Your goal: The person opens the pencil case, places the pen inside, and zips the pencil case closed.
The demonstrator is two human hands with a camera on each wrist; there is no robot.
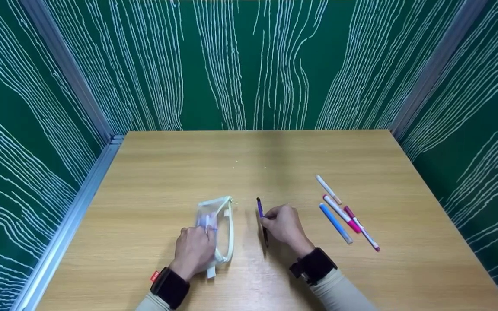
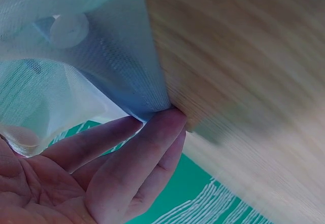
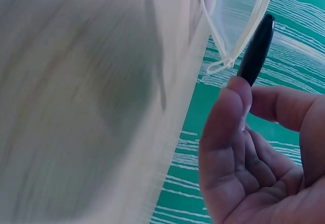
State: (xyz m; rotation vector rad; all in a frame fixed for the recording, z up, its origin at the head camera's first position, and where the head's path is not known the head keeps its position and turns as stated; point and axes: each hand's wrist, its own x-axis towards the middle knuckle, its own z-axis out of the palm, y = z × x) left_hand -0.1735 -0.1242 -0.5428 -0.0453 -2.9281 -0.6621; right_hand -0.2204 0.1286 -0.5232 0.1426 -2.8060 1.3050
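A pale, see-through mesh pencil pouch [image 1: 203, 211] lies left of the middle of the table, its zipped mouth gaping toward the right. Something pinkish-white shows dimly through its mesh. My left hand [image 1: 195, 248] grips the pouch's near left side, and in the left wrist view its fingertips [image 2: 170, 117] pinch the mesh edge. Between thumb and fingers, my right hand [image 1: 284, 223] pinches a slim purple and black pen [image 1: 260, 206], just right of the pouch. The pen's black end [image 3: 258, 49] sticks out past the fingers in the right wrist view.
Right of my right hand lie an orange-tipped white marker [image 1: 328, 189], a blue marker [image 1: 335, 223], a pink-capped marker [image 1: 342, 213] and a dark-red-capped marker [image 1: 362, 229]. Green walls with white lines [image 1: 275, 65] enclose the wooden table [image 1: 167, 168]. Tiny white specks lie beyond the pouch.
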